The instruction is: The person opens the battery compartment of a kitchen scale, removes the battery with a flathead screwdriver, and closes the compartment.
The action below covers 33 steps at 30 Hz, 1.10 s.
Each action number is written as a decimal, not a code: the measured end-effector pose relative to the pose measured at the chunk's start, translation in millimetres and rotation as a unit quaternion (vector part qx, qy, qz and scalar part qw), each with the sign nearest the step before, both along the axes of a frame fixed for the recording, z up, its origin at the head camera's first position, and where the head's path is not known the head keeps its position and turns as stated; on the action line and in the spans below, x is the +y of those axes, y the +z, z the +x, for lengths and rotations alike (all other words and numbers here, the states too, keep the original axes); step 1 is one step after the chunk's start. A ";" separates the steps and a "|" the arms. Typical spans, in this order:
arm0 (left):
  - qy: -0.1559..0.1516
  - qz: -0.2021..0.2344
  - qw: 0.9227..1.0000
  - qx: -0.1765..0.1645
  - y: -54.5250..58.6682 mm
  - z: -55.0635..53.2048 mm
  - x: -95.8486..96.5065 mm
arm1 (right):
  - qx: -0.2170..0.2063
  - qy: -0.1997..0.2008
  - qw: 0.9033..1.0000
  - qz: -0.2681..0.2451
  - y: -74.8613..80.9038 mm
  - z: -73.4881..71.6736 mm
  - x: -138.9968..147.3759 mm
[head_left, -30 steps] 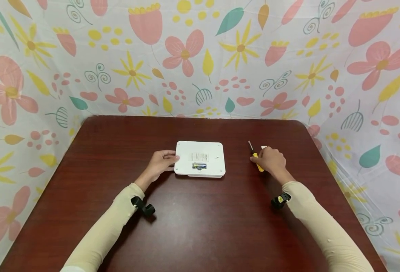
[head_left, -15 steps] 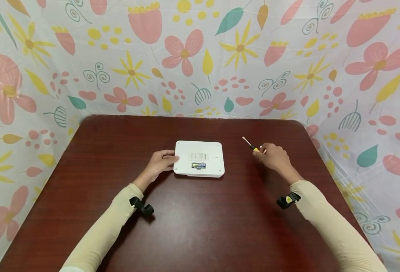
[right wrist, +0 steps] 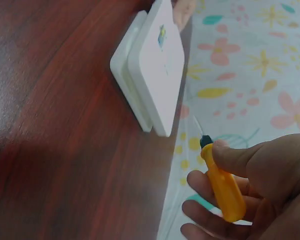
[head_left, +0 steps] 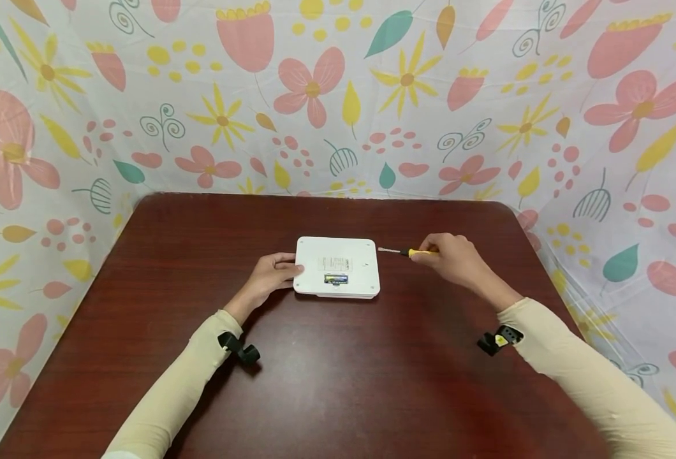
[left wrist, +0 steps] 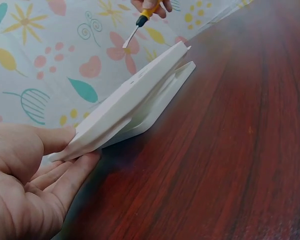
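Note:
A flat white kitchen scale (head_left: 309,280) lies underside up on the table, its two layers showing edge-on in the left wrist view. A printed label (head_left: 335,264) and an uncovered battery (head_left: 336,279) show on the upturned face. My left hand (head_left: 269,275) pinches the scale's left edge, thumb above and fingers beneath. In my right hand (head_left: 458,258) is a screwdriver (right wrist: 222,187) with a yellow handle, held between thumb and fingers. Its metal shaft points left, with the tip close to the scale's upper right corner in the head view.
The dark red wooden table (head_left: 338,382) runs back to a flower-patterned cloth (head_left: 372,159), which also hangs along both sides. Black wrist mounts sit on the left sleeve (head_left: 194,363) and the right sleeve (head_left: 579,370).
My right hand has lifted the screwdriver from the table and swung it leftward toward the scale. A small white piece beside that hand has gone from view. The left hand stays on the scale.

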<state>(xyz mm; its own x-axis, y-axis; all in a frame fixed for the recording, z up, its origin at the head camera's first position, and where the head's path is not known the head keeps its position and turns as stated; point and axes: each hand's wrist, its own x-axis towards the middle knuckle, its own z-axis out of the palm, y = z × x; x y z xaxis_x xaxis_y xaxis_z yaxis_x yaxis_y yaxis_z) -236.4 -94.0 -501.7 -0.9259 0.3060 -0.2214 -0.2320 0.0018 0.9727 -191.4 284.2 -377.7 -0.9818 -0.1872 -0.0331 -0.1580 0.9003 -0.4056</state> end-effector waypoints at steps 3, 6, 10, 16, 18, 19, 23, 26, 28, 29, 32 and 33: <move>-0.003 0.000 1.000 0.000 0.4 0.8 0.7 | 0.011 0.021 1.000 -0.004 3.5 1.6 -7.7; -0.005 0.003 1.000 0.002 0.7 1.3 1.3 | 0.026 0.051 0.998 -0.005 5.0 0.8 -14.5; -0.002 0.006 1.000 0.005 2.1 1.5 1.6 | 0.034 0.083 0.996 0.008 8.1 -3.3 -24.8; 0.005 0.009 1.000 0.004 2.9 1.7 2.7 | 0.029 0.121 0.991 0.044 15.9 -8.3 -45.2; 0.007 0.009 1.000 0.003 2.3 1.9 3.0 | 0.025 0.135 0.989 0.053 17.2 -8.9 -51.7; 0.007 0.008 1.000 0.003 1.5 1.6 2.5 | 0.025 0.143 0.988 0.057 17.6 -9.3 -55.4; 0.007 0.008 1.000 -0.001 -1.5 0.8 1.0 | 0.028 0.165 0.983 0.073 16.5 -10.6 -66.2; 0.009 0.009 1.000 -0.003 -2.3 0.5 0.8 | 0.024 0.166 0.982 0.082 15.2 -10.7 -71.3; 0.009 0.008 1.000 -0.002 -2.1 0.2 1.3 | 0.019 0.164 0.983 0.086 13.9 -11.0 -73.2; 0.010 0.008 1.000 -0.002 -1.8 0.1 1.5 | 0.019 0.165 0.982 0.087 13.3 -11.4 -74.0; 0.009 0.009 1.000 -0.002 -0.5 0.0 2.2 | 0.018 0.174 0.981 0.090 12.1 -12.3 -76.5; 0.010 0.010 1.000 -0.004 0.4 0.2 2.3 | 0.018 0.179 0.980 0.090 12.0 -12.7 -77.7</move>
